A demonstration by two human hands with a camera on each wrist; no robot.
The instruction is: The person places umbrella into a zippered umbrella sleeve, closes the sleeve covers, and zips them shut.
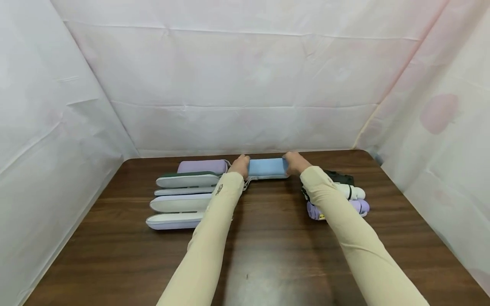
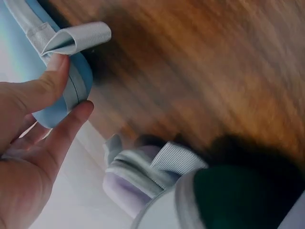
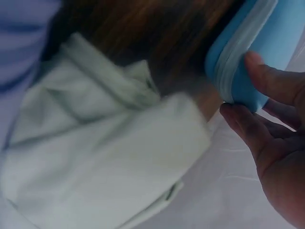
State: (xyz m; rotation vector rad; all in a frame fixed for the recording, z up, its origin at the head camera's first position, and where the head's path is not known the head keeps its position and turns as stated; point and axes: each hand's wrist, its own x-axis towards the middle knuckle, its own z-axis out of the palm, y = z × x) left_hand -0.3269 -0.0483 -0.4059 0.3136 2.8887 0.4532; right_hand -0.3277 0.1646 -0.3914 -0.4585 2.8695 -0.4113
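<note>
A light blue zippered case (image 1: 268, 167) lies at the back of the table, its zipper side facing me. My left hand (image 1: 240, 166) grips its left end, the thumb beside a grey fabric loop (image 2: 88, 38) in the left wrist view. At the opposite end, my right hand (image 1: 296, 163) pinches the case between thumb and fingers. The case's lid looks shut along the grey zipper band (image 3: 236, 52) in the right wrist view.
Left of the hands are a purple case (image 1: 202, 166), an open green case (image 1: 187, 181) and an open lavender case (image 1: 180, 204). Black (image 1: 340, 177), white (image 1: 354, 192) and purple (image 1: 360, 207) rolled fabric bundles lie to the right. Pale sheeting (image 1: 245, 85) walls the table's back and sides.
</note>
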